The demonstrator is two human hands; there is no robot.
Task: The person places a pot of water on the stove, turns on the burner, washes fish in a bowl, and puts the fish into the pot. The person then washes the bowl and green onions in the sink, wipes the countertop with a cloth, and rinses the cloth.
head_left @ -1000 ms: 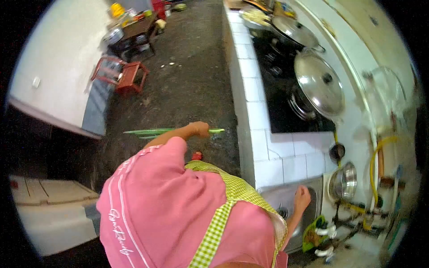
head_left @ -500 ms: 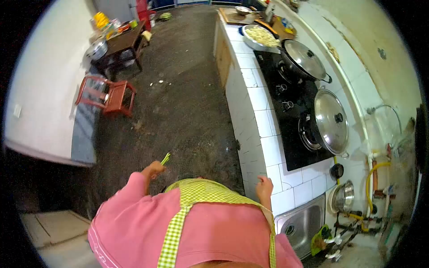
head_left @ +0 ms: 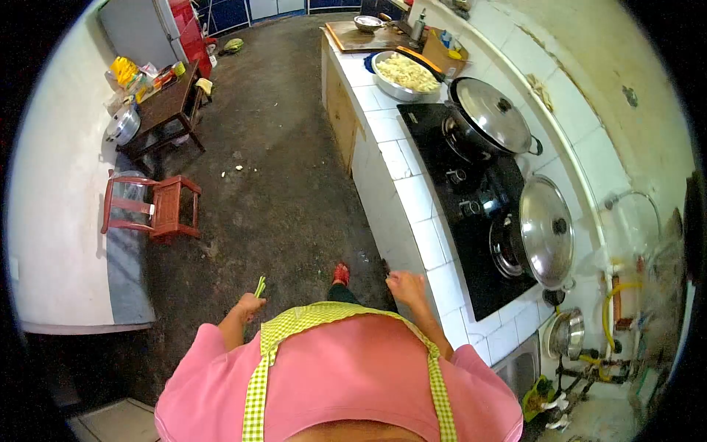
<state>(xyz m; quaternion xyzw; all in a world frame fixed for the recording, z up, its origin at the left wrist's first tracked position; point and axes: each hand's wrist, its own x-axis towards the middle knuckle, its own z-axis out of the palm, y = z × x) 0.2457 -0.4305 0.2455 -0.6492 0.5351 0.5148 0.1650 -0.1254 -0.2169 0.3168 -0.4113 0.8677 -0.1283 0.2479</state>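
Observation:
My left hand (head_left: 249,306) is closed around a few thin green stalks (head_left: 261,286), whose ends stick up past the fingers. It hangs over the dark floor, left of my yellow-green checked apron (head_left: 324,315). My right hand (head_left: 406,287) has its fingers curled in, and nothing shows in them. It is beside the front edge of the white tiled counter (head_left: 412,193), left of the black gas stove (head_left: 471,221). On the stove are a lidded wok (head_left: 546,230) and a lidded black pot (head_left: 492,116).
Farther along the counter stand a bowl of pale pieces of food (head_left: 403,79) and a wooden board (head_left: 361,35). A sink (head_left: 519,368) is at lower right. Along the left wall are a red-brown chair (head_left: 175,206) and a dark table (head_left: 168,103). My red shoe (head_left: 340,273) shows on the floor (head_left: 272,184).
My view has moved forward and turned, with the chair and table now farther left. My right hand has swung forward and left of the counter edge. My left hand still holds the stalks.

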